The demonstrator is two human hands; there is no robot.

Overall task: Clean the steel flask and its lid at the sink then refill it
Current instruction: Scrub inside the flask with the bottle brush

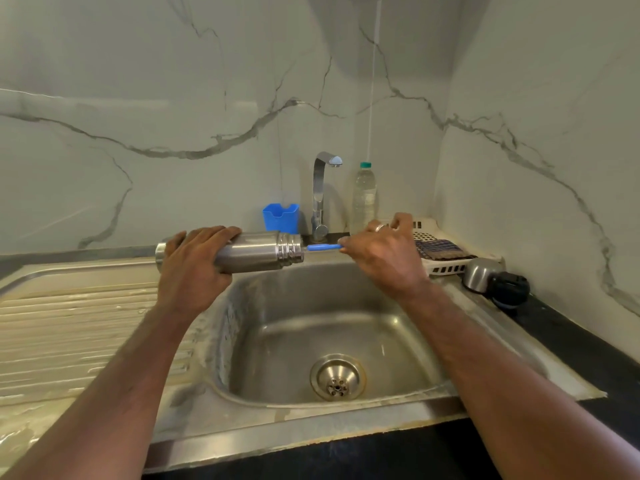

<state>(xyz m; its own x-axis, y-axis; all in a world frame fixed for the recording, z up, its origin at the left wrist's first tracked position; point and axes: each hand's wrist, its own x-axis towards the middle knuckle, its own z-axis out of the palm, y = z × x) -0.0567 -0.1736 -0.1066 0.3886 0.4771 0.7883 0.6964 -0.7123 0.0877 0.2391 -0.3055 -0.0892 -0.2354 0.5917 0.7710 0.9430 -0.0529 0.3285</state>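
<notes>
My left hand (194,261) grips the steel flask (263,252), held sideways above the sink basin (311,323) with its open mouth pointing right. My right hand (381,251) pinches the blue handle of a brush (323,247) that is pushed into the flask's mouth; the brush head is hidden inside. The flask's lid (495,278), steel with a black stopper, lies on its side on the counter at the right of the sink.
A chrome tap (320,195) stands behind the basin with no water running. A blue holder (280,218) and a clear plastic bottle (363,199) flank it. A white basket (446,268) holding a checked cloth (440,249) sits right. The drainboard (79,327) lies left.
</notes>
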